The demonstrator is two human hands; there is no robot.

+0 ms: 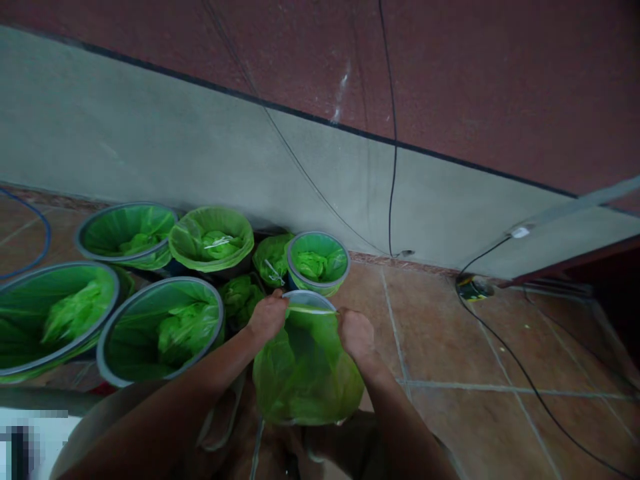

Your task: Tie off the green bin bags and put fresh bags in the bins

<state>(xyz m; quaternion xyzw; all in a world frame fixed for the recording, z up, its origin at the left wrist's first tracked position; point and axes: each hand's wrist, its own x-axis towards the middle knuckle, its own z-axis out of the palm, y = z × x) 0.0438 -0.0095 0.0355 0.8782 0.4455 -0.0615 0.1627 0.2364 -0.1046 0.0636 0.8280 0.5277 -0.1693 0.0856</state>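
Observation:
Between my two hands a thin green bag (309,380) is pulled toward me, its mouth stretched across. My left hand (267,317) is closed on the left side of the bag's edge, and my right hand (356,333) grips the right side. Just beyond the bag's edge shows the pale grey rim of a bin (311,298); the bag hides most of that bin. Right behind it stands a small round bin (345,261) with a grey rim and a green liner, more green material bunched inside.
Several more green-lined bins (220,313) stand close together on the left, along the wall (200,127). A blue hose (49,233) lies at far left. A black cable (505,347) crosses the tiled floor (450,427) on the right, past a dark can (473,288).

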